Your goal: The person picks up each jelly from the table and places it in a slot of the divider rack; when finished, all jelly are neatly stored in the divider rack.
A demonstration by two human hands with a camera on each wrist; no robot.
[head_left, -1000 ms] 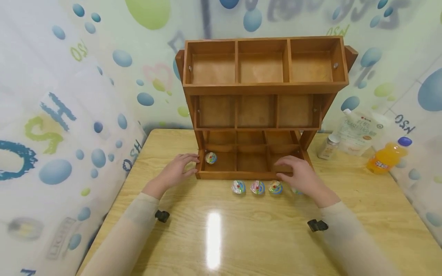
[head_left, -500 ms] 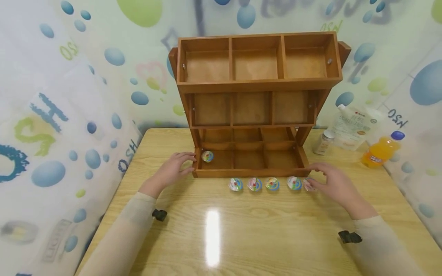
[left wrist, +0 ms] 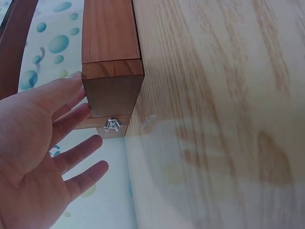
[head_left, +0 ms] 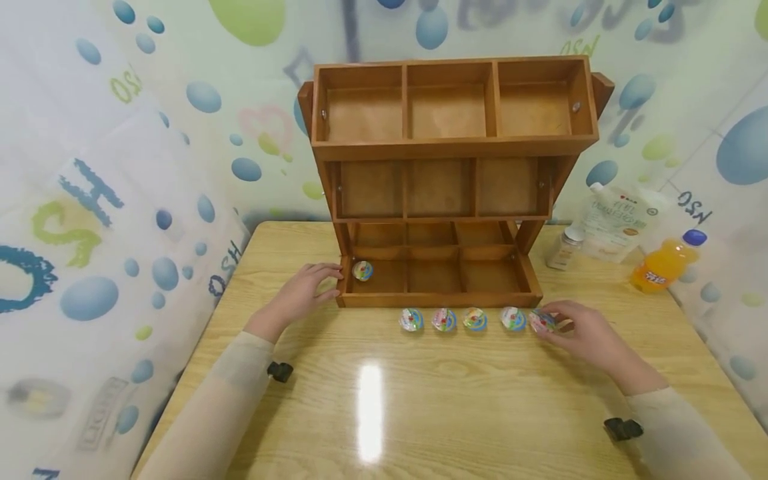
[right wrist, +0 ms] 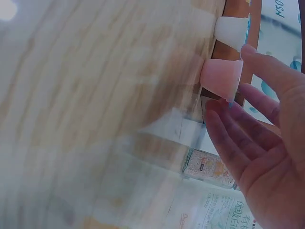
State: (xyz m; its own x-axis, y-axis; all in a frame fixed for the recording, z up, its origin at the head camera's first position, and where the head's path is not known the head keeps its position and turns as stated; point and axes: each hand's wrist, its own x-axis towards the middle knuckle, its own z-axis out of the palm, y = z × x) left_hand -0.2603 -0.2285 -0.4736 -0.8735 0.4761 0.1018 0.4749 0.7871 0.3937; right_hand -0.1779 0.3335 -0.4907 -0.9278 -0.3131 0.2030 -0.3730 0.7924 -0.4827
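My right hand (head_left: 585, 333) pinches the rim of a pink jelly cup (right wrist: 221, 78) between thumb and fingertips, at the right end of a row on the table. Next to it stands a white jelly cup (head_left: 513, 319). Farther left in the row are a yellow-topped jelly cup (head_left: 475, 320), a pink-topped one and another pale one. With fingers loosely extended, my left hand (head_left: 303, 293) touches the left end of the wooden rack (head_left: 438, 301). One more jelly cup (head_left: 363, 271) sits in the rack's bottom front left compartment.
The tiered rack rises at the back of the table (head_left: 456, 400), against a patterned wall. To its right stand a small shaker jar (head_left: 566, 248), a white pouch (head_left: 621, 223) and an orange drink bottle (head_left: 666, 263).
My right hand has moved right, from over the bottom right compartment to the end cup, and now grips it. The left hand stays at the rack's left end.
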